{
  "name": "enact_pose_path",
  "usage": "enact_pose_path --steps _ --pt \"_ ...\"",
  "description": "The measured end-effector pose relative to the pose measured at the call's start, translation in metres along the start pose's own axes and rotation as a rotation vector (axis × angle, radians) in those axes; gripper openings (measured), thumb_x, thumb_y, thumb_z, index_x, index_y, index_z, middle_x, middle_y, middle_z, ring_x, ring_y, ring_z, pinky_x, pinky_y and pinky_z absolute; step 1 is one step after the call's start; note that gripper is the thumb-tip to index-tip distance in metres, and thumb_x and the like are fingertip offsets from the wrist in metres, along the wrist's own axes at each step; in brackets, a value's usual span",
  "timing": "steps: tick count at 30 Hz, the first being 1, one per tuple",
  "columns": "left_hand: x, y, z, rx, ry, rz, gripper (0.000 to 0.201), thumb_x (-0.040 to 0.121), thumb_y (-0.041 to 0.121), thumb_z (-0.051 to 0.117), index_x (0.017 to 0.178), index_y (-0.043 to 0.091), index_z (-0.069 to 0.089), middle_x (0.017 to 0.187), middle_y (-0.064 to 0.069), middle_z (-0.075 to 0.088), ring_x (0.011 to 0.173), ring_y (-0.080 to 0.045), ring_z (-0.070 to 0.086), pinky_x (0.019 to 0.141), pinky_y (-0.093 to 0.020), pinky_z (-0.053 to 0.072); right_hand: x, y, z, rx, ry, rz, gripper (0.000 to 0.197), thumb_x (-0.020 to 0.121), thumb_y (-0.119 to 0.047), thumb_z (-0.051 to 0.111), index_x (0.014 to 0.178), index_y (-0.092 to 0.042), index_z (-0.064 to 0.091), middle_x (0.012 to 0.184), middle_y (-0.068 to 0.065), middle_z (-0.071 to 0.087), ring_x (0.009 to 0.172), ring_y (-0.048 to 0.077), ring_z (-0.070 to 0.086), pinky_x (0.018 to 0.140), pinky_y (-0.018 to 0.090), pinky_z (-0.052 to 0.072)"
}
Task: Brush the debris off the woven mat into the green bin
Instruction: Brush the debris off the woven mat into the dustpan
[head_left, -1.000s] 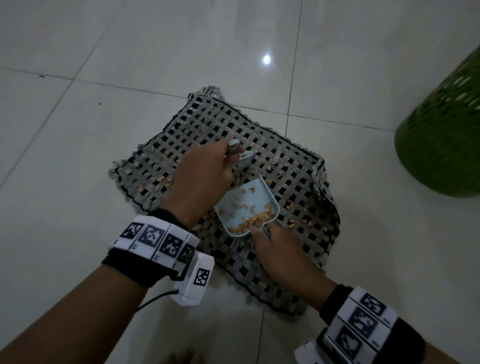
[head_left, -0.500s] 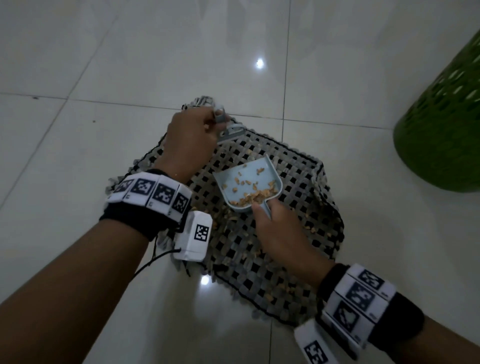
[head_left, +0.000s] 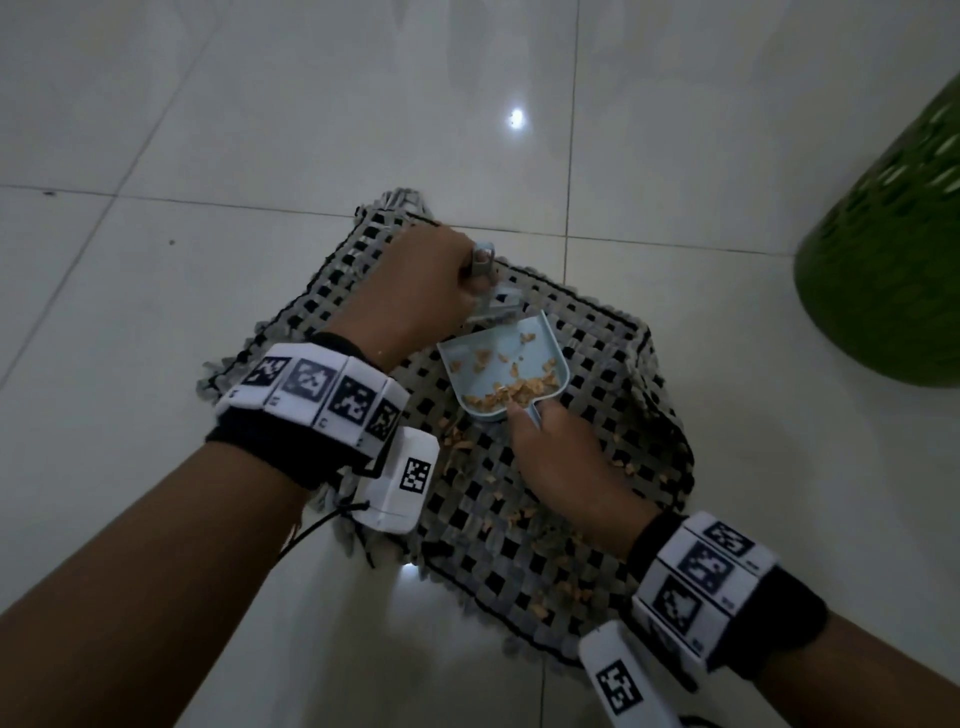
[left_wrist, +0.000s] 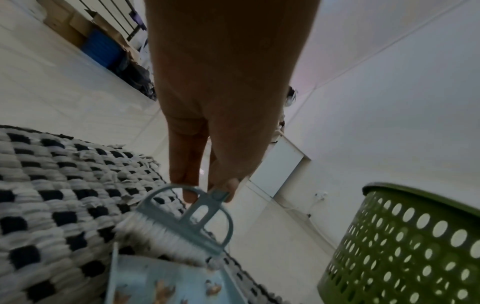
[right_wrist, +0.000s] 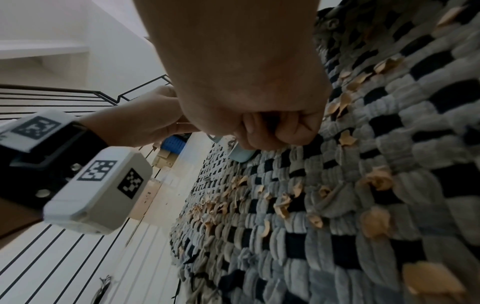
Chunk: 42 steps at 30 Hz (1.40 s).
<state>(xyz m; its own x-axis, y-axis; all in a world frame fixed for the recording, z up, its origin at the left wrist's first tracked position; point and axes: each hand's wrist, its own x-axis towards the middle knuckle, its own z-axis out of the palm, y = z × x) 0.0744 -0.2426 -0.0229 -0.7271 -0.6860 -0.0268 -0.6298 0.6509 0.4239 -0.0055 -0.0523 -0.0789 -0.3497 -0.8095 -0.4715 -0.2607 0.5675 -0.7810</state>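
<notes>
A grey and black woven mat (head_left: 613, 358) (left_wrist: 52, 195) (right_wrist: 363, 205) lies on the tiled floor, strewn with tan debris (head_left: 524, 519) (right_wrist: 280, 203). My right hand (head_left: 561, 457) (right_wrist: 262, 123) grips the handle of a light blue dustpan (head_left: 501, 364) (left_wrist: 166, 283) that rests on the mat and holds a heap of scraps. My left hand (head_left: 415, 296) (left_wrist: 207, 179) pinches the handle of a small light blue brush (head_left: 491, 296) (left_wrist: 182, 222), whose bristles sit at the pan's far lip. The green bin (head_left: 893, 260) (left_wrist: 405, 246) stands to the right, off the mat.
Pale glossy floor tiles (head_left: 260, 104) surround the mat. In the left wrist view, boxes and a blue crate (left_wrist: 103, 47) line a far wall. A black stair railing (right_wrist: 78, 96) shows in the right wrist view.
The brush swept up toward the mat's far corner and now sits back at the dustpan's lip. The dustpan slid farther up the mat with my right hand.
</notes>
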Motion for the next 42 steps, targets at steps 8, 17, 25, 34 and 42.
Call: enact_pose_path --steps 8,17,25,34,42 --pt "-0.015 -0.001 0.001 -0.126 0.241 -0.051 0.018 0.094 0.017 0.064 0.105 0.019 0.078 0.094 0.001 0.075 0.078 -0.007 0.059 0.067 -0.015 0.04 0.0 0.004 0.002 -0.039 -0.006 0.029 0.04 0.105 -0.041 0.038 0.089 -0.008 0.053 0.059 -0.001 0.042 0.044 0.014 0.032 0.051 0.032 0.032" --pt "-0.025 0.007 0.007 -0.053 0.034 -0.002 0.018 0.092 0.013 0.061 0.098 0.015 0.078 0.09 -0.005 0.075 0.077 -0.017 0.066 0.066 -0.03 0.054 0.003 0.007 0.003 -0.04 0.005 0.023 0.038 0.104 -0.042 0.039 0.101 -0.009 0.058 0.062 0.001 0.047 0.045 0.015 0.036 0.051 0.033 0.034" --pt "-0.03 0.014 0.019 -0.08 0.118 0.044 0.017 0.093 0.012 0.06 0.101 0.013 0.075 0.091 -0.006 0.075 0.08 -0.02 0.067 0.074 -0.039 0.057 0.002 0.007 0.0 -0.042 -0.009 0.018 0.04 0.105 -0.042 0.038 0.113 -0.008 0.058 0.068 0.005 0.05 0.049 0.017 0.037 0.053 0.033 0.033" --pt "-0.084 0.032 0.027 -0.315 0.281 0.033 0.02 0.098 0.017 0.06 0.112 0.019 0.074 0.099 0.001 0.076 0.084 -0.005 0.067 0.069 -0.015 0.053 -0.009 0.011 -0.001 -0.093 0.063 -0.124 0.037 0.104 -0.042 0.039 0.095 -0.01 0.056 0.064 0.004 0.051 0.05 0.018 0.041 0.049 0.031 0.033" --pt "-0.12 -0.001 -0.01 -0.619 0.512 -0.326 0.019 0.099 0.029 0.061 0.113 0.025 0.073 0.09 0.014 0.074 0.084 -0.001 0.072 0.078 -0.031 0.061 -0.026 -0.004 0.016 -0.063 -0.083 -0.177 0.036 0.102 -0.042 0.044 0.086 -0.012 0.055 0.059 -0.005 0.049 0.046 0.007 0.042 0.047 0.025 0.034"
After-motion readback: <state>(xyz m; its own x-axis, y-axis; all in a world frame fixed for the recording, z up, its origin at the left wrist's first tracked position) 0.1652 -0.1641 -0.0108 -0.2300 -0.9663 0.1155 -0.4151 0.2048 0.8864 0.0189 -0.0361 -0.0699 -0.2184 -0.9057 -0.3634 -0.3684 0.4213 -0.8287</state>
